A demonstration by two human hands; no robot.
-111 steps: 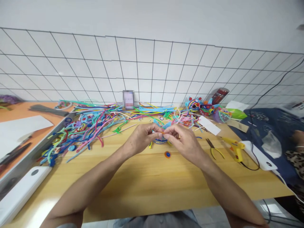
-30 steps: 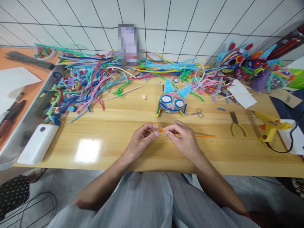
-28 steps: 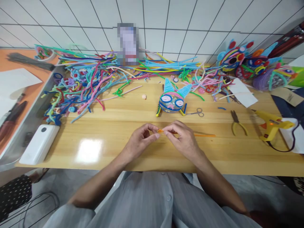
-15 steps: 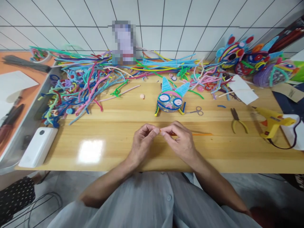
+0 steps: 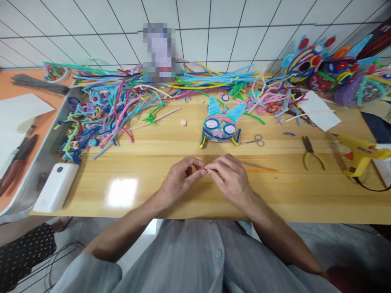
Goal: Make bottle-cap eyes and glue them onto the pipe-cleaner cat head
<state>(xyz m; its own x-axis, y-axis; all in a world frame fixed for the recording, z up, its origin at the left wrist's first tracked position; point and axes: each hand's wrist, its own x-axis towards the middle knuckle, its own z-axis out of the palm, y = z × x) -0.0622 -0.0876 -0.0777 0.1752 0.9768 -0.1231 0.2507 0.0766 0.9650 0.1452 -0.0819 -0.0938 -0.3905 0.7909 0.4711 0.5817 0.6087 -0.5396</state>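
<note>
Fingertips pinched, my left hand [image 5: 185,177] and my right hand [image 5: 229,179] meet over the front middle of the table. Both grip an orange pipe cleaner [image 5: 203,168], mostly hidden by the fingers. Another orange stretch [image 5: 263,171] shows to the right of my right hand; whether it is the same piece I cannot tell. Just beyond my hands stands a small animal figure [image 5: 219,129] with blue pointed ears, blue-ringed eyes and a pink nose. Small scissors [image 5: 253,141] lie to its right.
A tangle of coloured pipe cleaners [image 5: 116,106] covers the back left. Yellow-handled pliers [image 5: 309,152] and a yellow glue gun [image 5: 359,152] lie at right. Finished-looking figures [image 5: 305,65] stand at the back right. A white power bank [image 5: 56,187] sits front left.
My left hand has turned slightly, and my right fingers have closed further over the orange pipe cleaner. The whole view has shifted a little.
</note>
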